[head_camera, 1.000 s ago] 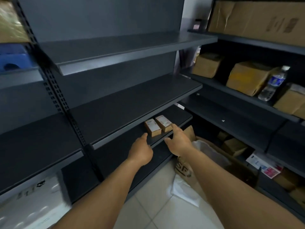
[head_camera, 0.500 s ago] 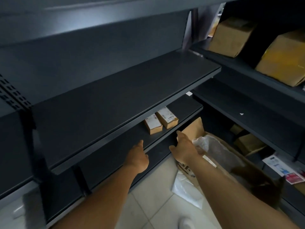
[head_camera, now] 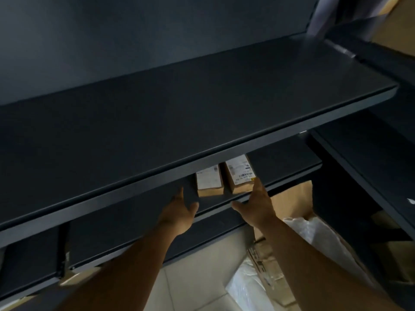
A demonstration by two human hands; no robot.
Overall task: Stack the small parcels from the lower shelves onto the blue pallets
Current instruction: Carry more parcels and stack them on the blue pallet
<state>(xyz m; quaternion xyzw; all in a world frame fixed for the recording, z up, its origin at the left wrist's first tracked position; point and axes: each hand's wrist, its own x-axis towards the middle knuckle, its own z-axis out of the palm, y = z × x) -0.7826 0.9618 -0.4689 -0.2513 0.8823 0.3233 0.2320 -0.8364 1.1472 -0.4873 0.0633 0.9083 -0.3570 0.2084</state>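
Two small brown parcels with white labels lie side by side on a low dark shelf (head_camera: 283, 160). The left parcel (head_camera: 208, 181) and the right parcel (head_camera: 240, 173) are partly hidden under the shelf above. My left hand (head_camera: 179, 212) is open just left of and in front of the left parcel, not touching it. My right hand (head_camera: 258, 205) is open too, its fingertips at the right parcel's near right corner. No blue pallet is in view.
A wide dark shelf (head_camera: 179, 122) overhangs the parcels. More dark shelving (head_camera: 363, 158) runs along the right. A cardboard box (head_camera: 294, 198) with white plastic bags (head_camera: 314, 234) stands on the tiled floor (head_camera: 164, 288) below my right arm.
My head has dropped and moved closer to the shelves. Both hands have reached forward onto the low shelf, coming up on either side of the two parcels.
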